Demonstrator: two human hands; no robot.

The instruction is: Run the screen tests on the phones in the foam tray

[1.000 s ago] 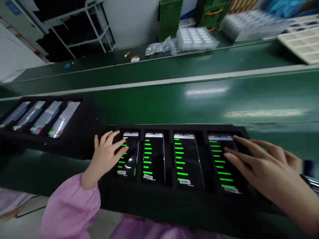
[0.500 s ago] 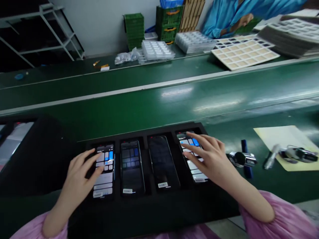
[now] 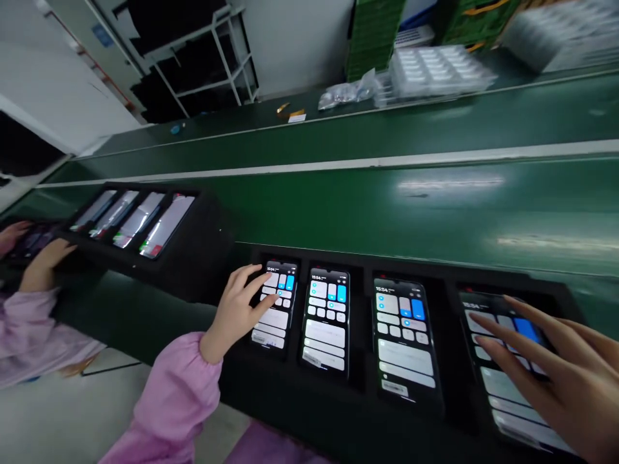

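Note:
A black foam tray (image 3: 360, 264) on the green belt holds several phones side by side, all showing a lit control panel with white and blue tiles. My left hand (image 3: 242, 309) rests on the leftmost phone (image 3: 275, 308), fingers spread, a fingertip on its screen. My right hand (image 3: 556, 374) lies open over the rightmost phone (image 3: 493, 361), fingers stretched across the screen. Two more phones (image 3: 327, 320) (image 3: 403, 335) sit untouched between them.
A second black tray (image 3: 193, 245) with several phones stands to the left, where another person's hands (image 3: 43, 261) in pink sleeves work. Beyond the belt (image 3: 435, 200) lie clear plastic trays (image 3: 435, 67), green crates (image 3: 372, 32) and a metal shelf (image 3: 193, 58).
The view swung left. The phone screens went from green test lists to control panels, and the two middle phones are now lit. Both hands stay on the outer phones.

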